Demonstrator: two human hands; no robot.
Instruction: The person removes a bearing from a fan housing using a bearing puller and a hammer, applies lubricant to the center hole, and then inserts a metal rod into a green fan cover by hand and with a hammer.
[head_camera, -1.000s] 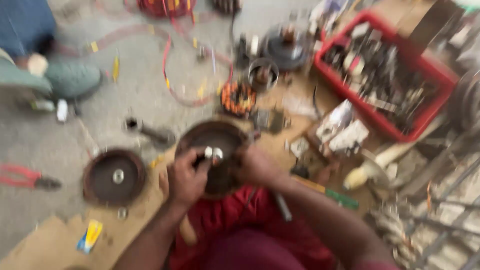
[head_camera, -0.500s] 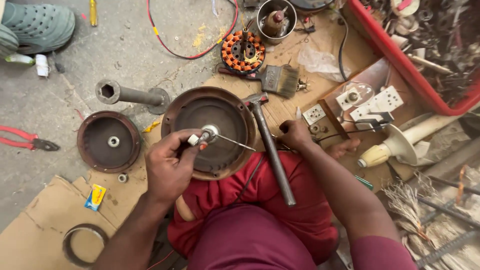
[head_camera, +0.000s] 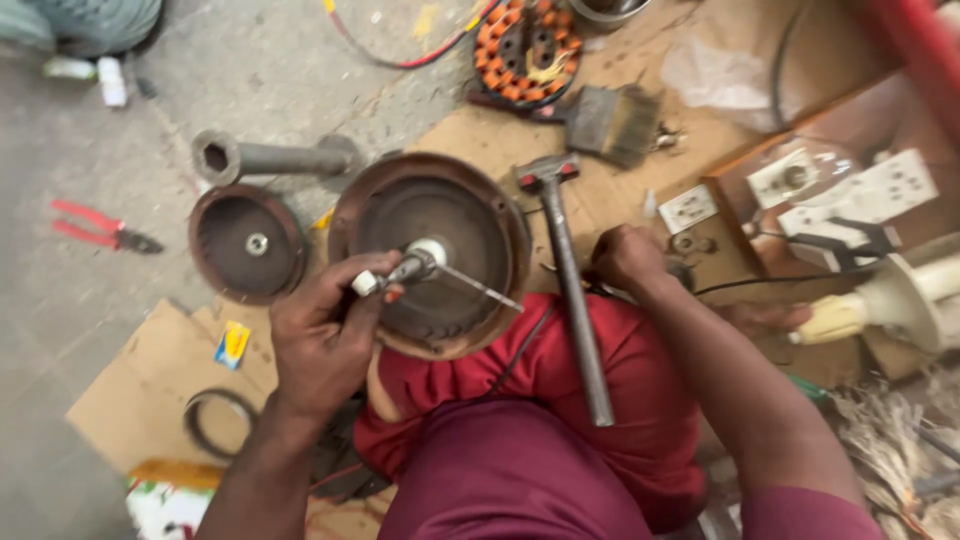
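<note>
The person sits on the floor with a round, rusty-brown motor housing (head_camera: 430, 250) propped against the knee, its open face turned up, and everything else is scattered about that housing. The left hand (head_camera: 325, 335) lies over the housing's lower left rim, fingers curled together and clamped on the white-tipped end of the shaft (head_camera: 400, 272) that sticks out of the housing's centre; a thin metal rod (head_camera: 480, 288) slants from the shaft toward the housing's right rim. The right hand (head_camera: 625, 258) is off to the right of the housing, closed into a loose fist down on the cardboard (head_camera: 500, 140), and I cannot tell what, if anything, is pinched inside it; a dark cord runs away from that spot. Between the housing and the right hand a hammer (head_camera: 570, 290) lies with its head just beside the housing's upper right rim and its long metal handle running down across the red cloth (head_camera: 600, 400) over the lap. Just left of the housing sits a smaller dark round cover (head_camera: 245, 240), and above that, near the housing's upper left edge, a grey socket tube (head_camera: 265, 158) lies on the concrete. Further left, well apart, are red-handled pliers (head_camera: 100, 225). Above the housing, past the hammer head, are a worn brush (head_camera: 610, 122) and a copper-wound stator (head_camera: 525, 50). To the right of the housing, beyond the fist, white wall sockets (head_camera: 865, 195) rest on a wooden board.
</note>
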